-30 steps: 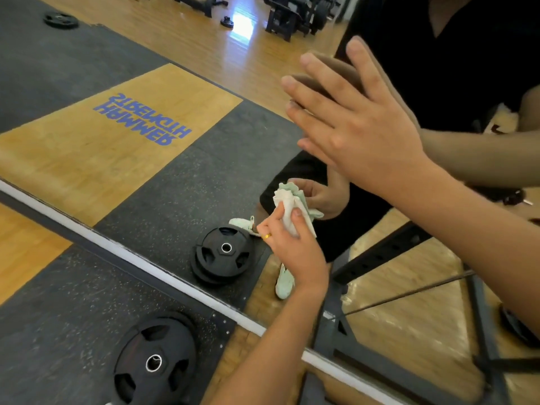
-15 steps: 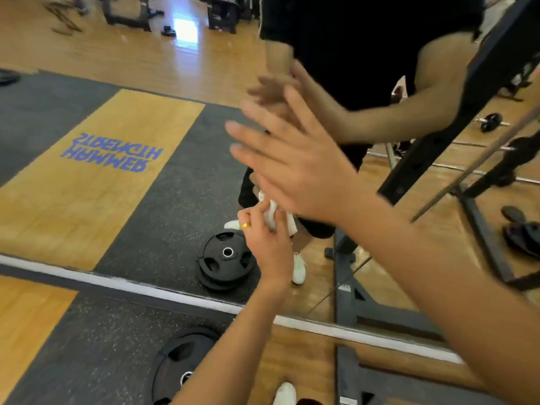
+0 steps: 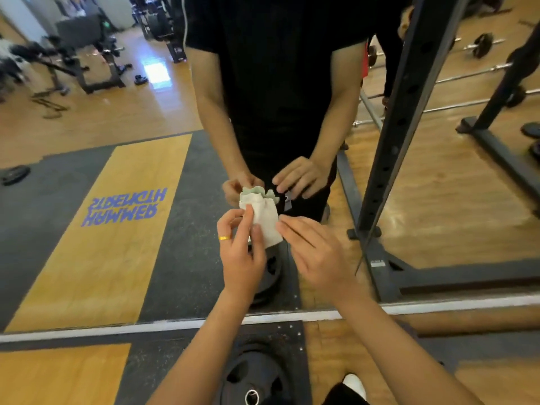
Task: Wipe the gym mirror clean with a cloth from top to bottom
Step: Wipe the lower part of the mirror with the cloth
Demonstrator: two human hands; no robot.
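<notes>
- The big mirror [image 3: 87, 127] fills most of the view, and its bottom edge is down at the gym floor [image 3: 58, 372].
- A black weight plate [image 3: 254, 381] lies flat on the floor by the mirror.
- The right grip [image 3: 318, 252] is spread, with straight fingers and tips at the cloth's edge.
- The left grip [image 3: 239, 258] pinches the white cloth [image 3: 264, 220], held up close to the low part of the mirror.
- A gold ring [image 3: 224, 237] sits on a left finger.
</notes>
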